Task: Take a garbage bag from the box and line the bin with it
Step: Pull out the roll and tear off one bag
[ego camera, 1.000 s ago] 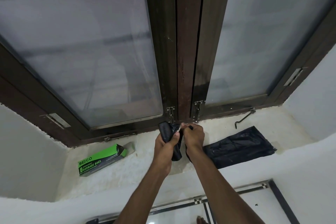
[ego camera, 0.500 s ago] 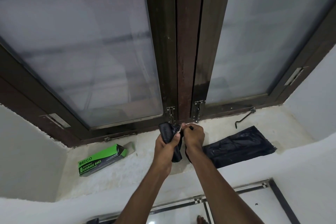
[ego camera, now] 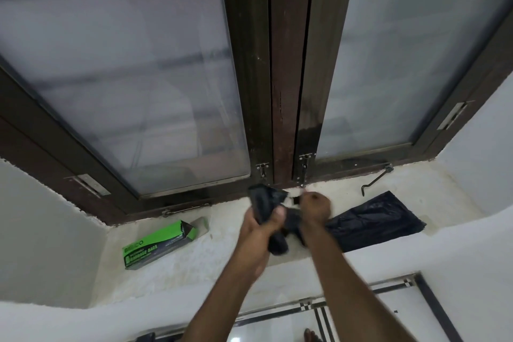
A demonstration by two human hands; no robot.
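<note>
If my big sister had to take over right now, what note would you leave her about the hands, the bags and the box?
Left hand: grips the black roll of bags, held above the windowsill.
Right hand: fingers curled, pinching something at the roll's end; blurred, so I cannot tell exactly what.
Green garbage bag box: lies open on the sill, to the left.
One flat black bag lies on the sill, to the right.
Done: roll is out of the box.
Left: free one bag, then line the bin. No bin is in view.
</note>
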